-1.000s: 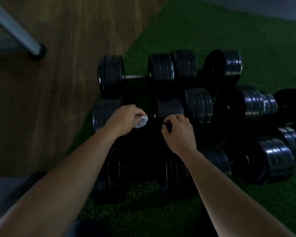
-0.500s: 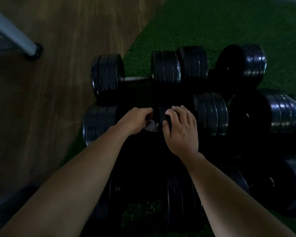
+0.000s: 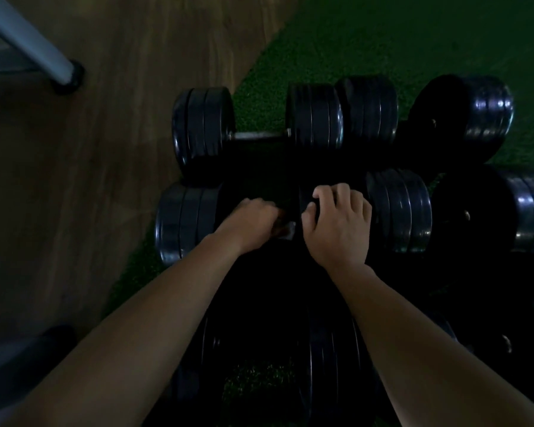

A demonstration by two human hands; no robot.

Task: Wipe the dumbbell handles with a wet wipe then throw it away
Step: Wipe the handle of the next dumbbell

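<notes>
Several black dumbbells lie in rows on green turf. My left hand (image 3: 253,223) is curled round a white wet wipe (image 3: 289,233) on the handle of the second-row dumbbell (image 3: 182,223); only a small corner of the wipe shows, and the handle is hidden under my hand. My right hand (image 3: 339,223) grips the top of that dumbbell's right weight stack, fingers curled over its edge. Behind it lies another dumbbell (image 3: 315,118) with a bare metal handle (image 3: 259,135).
Wooden floor (image 3: 90,180) borders the turf (image 3: 383,41) on the left. A grey metal leg with a black foot (image 3: 65,75) stands at upper left. More dumbbells (image 3: 487,112) crowd the right side and a nearer one (image 3: 330,365) lies between my forearms.
My left hand slid right along the handle with the wipe, which is now mostly hidden. The camera moved closer and lower over the dumbbells. My right hand kept its grip on the weight stack.
</notes>
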